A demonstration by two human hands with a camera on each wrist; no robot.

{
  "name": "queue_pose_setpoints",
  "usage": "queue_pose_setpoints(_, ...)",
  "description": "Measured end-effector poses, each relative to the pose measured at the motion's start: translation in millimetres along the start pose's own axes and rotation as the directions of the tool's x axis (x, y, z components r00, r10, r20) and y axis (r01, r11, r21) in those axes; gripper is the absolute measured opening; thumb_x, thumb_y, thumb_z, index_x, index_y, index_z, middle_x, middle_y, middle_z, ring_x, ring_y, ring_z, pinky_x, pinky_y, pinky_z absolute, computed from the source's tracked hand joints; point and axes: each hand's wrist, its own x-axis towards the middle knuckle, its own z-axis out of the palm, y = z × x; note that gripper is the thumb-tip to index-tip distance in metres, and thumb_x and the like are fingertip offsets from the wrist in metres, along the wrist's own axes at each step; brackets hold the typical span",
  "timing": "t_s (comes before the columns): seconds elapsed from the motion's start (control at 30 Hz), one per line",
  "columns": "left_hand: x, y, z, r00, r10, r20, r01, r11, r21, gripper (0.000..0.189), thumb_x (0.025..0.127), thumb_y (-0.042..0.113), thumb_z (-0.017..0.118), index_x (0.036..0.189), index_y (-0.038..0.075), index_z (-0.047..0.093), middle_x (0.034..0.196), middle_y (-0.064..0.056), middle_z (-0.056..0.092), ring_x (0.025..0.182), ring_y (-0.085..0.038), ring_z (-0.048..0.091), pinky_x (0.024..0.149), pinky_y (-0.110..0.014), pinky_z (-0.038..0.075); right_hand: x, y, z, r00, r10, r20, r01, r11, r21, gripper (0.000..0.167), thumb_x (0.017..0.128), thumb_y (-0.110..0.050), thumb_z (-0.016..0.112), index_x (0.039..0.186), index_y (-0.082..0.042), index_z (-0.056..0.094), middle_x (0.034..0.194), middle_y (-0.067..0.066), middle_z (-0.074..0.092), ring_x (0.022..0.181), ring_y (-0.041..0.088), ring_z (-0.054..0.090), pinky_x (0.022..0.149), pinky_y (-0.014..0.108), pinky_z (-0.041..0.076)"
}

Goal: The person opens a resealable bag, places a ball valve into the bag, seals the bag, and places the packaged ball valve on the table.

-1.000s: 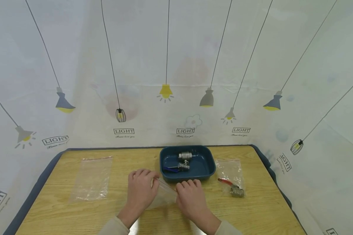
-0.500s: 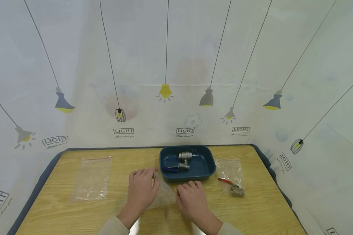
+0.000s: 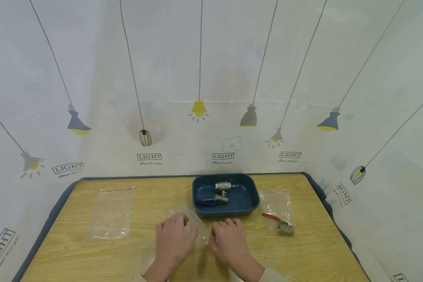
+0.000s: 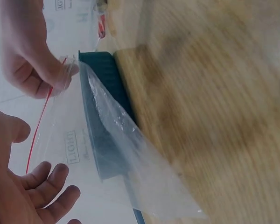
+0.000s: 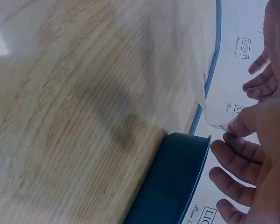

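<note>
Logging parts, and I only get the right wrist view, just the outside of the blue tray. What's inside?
Observer: Head view shows the blue tray holding a blue-levered ball valve and another metal fitting.
Operator: Anything to the right of it?
Observer: Yes, on the table: a flat clear zip bag with a red-levered ball valve at its near end.
Operator: And what's being held? I get clear plastic and a speck of red.
Observer: In the left wrist view, the held zip bag has a red zip strip running from the right hand toward the left hand.
</note>
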Motion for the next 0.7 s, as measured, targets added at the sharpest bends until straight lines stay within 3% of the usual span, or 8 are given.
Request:
queue_pose_setpoints(0.17,-5.0,0.8,7.3,0.999,0.04,-0.01,-0.04,0.999,0.023,0.024,0.09,0.043,0.061,0.084,0.02,0.063,0.078,0.007,0.063,0.083,-0.017,0.059,0.089,-0.048,0.04,1.3,-5,-1,0.998,0.012,0.065,-0.013,1.0,0.016,0.015,0.079,-0.029,0.07,0.068,-0.025,0.06,0.063,-0.013,0.058,0.07,0.014,0.056,0.078,0.04,0.045)
queue_pose_setpoints(0.47,-3.1,-0.7,14.3,0.982,0.119,-0.144,-0.115,0.993,0.039,0.022,0.085,0.022,0.064,0.064,0.025,0.056,0.06,0.014,0.056,0.07,-0.015,0.06,0.082,-0.044,0.044,0.4,-11,-1,1.0,-0.013,0.022,0.013,1.0,0.007,0.019,0.078,-0.029,0.068,0.064,-0.026,0.056,0.06,-0.011,0.056,0.067,0.015,0.055,0.074,0.038,0.043)
queue_pose_setpoints(0.57,-3.2,-0.4,14.1,0.979,0.146,-0.14,-0.14,0.989,0.052,0.022,0.084,0.02,0.064,0.063,0.024,0.055,0.059,0.012,0.056,0.07,-0.017,0.061,0.081,-0.043,0.044,2.3,-12,-2,1.0,-0.016,0.002,0.016,1.0,-0.006,0.021,0.079,-0.03,0.067,0.063,-0.025,0.055,0.059,-0.01,0.056,0.066,0.015,0.055,0.072,0.037,0.042)
queue_pose_setpoints(0.7,-2.9,1.1,11.9,0.983,0.162,-0.085,-0.157,0.986,0.06,0.021,0.084,0.021,0.063,0.064,0.023,0.057,0.06,0.012,0.059,0.073,-0.018,0.062,0.083,-0.045,0.045,7.5,-12,-1,0.999,-0.015,-0.048,0.015,1.0,0.002,0.024,0.081,-0.03,0.068,0.062,-0.024,0.054,0.058,-0.01,0.055,0.061,0.013,0.051,0.069,0.034,0.04)
